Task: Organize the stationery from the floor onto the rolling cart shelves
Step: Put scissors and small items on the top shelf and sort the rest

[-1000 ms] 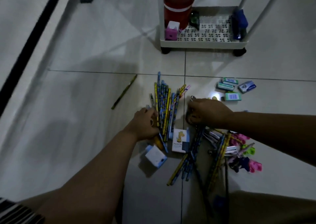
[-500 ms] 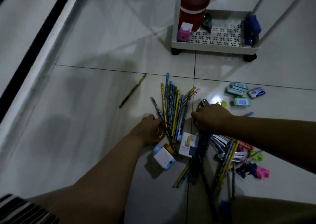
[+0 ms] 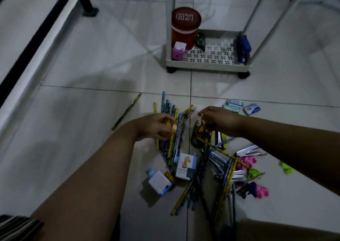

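Down on the white rolling cart (image 3: 207,67), the bottom shelf holds a red lidded canister (image 3: 185,30) at its left, a pink-and-white sharpener (image 3: 178,51) in front of it, a dark green item (image 3: 200,40) beside the canister, and a blue stapler (image 3: 243,47) along the right wall. Most stationery lies on the tiled floor (image 3: 92,123): a fan of pencils (image 3: 173,128), a giraffe-printed box (image 3: 185,165), a white-and-blue sharpener (image 3: 159,182), metal clips (image 3: 246,151), pink and green clips (image 3: 248,162), staple boxes (image 3: 233,105), and one stray pencil (image 3: 127,111) off to the left.

Since half a second ago both hands have lifted off the pile. The left hand (image 3: 156,125) curls its fingers round a small orange-yellow thing; the right hand (image 3: 219,119) pinches something small above a dark object — what exactly, I cannot tell.

Open tile lies between pile and cart — a wall base and black leg (image 3: 86,3) edge the left.
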